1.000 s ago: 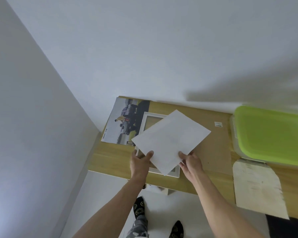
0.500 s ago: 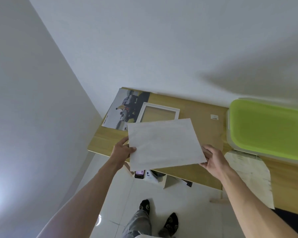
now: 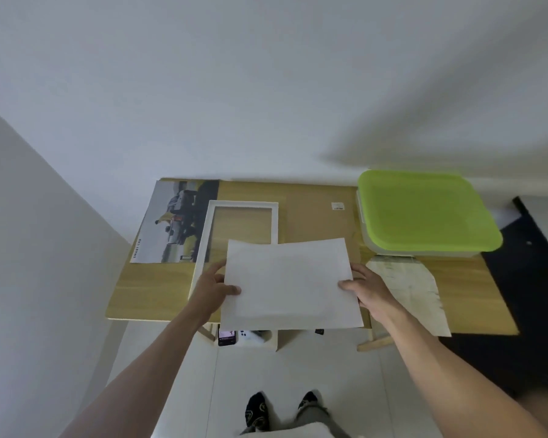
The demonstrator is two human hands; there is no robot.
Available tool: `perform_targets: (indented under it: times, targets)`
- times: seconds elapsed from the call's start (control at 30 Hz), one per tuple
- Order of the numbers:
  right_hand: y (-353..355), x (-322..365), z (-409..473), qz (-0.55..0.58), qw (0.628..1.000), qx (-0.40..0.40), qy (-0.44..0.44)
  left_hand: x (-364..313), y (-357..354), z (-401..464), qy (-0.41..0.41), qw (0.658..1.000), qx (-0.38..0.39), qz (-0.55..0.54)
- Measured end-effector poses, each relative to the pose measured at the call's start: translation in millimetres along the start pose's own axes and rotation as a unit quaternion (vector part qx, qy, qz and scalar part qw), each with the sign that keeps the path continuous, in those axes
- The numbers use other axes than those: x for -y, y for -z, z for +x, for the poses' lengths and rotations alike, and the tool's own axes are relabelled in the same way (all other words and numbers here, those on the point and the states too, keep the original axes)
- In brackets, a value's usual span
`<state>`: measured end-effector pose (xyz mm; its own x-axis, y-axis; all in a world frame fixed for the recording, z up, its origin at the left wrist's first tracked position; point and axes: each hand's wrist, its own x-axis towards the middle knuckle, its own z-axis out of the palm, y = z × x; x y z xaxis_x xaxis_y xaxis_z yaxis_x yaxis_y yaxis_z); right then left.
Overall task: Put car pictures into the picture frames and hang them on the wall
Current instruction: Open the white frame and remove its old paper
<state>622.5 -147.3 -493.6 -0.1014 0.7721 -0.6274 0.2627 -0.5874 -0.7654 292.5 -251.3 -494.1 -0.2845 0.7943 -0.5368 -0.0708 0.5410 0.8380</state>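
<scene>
I hold a white sheet of paper [image 3: 290, 284], blank side up, above the front of the wooden table [image 3: 152, 289]. My left hand [image 3: 214, 287] pinches its left edge, thumb on top. My right hand [image 3: 366, 287] pinches its right edge, thumb on top as well. A white picture frame [image 3: 204, 241] lies flat on the table behind the sheet, and the sheet hides the frame's near end. A car picture [image 3: 171, 222] lies face up at the table's back left, partly under the frame.
A box with a green lid [image 3: 424, 213] stands at the back right of the table. A pale worn board [image 3: 408, 289] lies in front of it. Brown cardboard [image 3: 310, 213] covers the table's middle. A phone [image 3: 227, 336] sits on a shelf below. White walls rise behind and at left.
The sheet has turned from a diamond tilt to level and come toward me and right, uncovering the frame's far half. My hands moved apart to its left and right edges.
</scene>
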Motion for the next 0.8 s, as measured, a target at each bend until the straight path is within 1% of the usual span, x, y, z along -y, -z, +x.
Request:
perform_targets:
  times: [0.1, 0.2, 0.4, 0.63, 0.8]
  targets:
    - [28.6, -9.7, -7.6, -0.008, 0.999, -0.052, 0.007, 0.7, -34.1, 3.4, -0.001, 1.000, 0.020, 0.014]
    - [62.0, -19.4, -11.3, -0.013, 0.996, -0.087, 0.006, 2.3, -70.0, 9.1, -0.005, 0.998, 0.042, 0.049]
    - [147.4, -51.6, -3.8, -0.052, 0.992, -0.117, -0.011, 12.6, -165.9, 11.7, -0.027, 0.984, 0.088, 0.150]
    - [263.5, -69.1, 13.1, -0.073, 0.989, -0.124, -0.030, 14.7, -282.2, 9.9, -0.001, 0.987, 0.067, 0.148]
    - [316.0, -76.1, 35.3, -0.087, 0.990, -0.108, -0.022, 16.1, -339.0, 17.8, -0.006, 0.984, 0.032, 0.174]
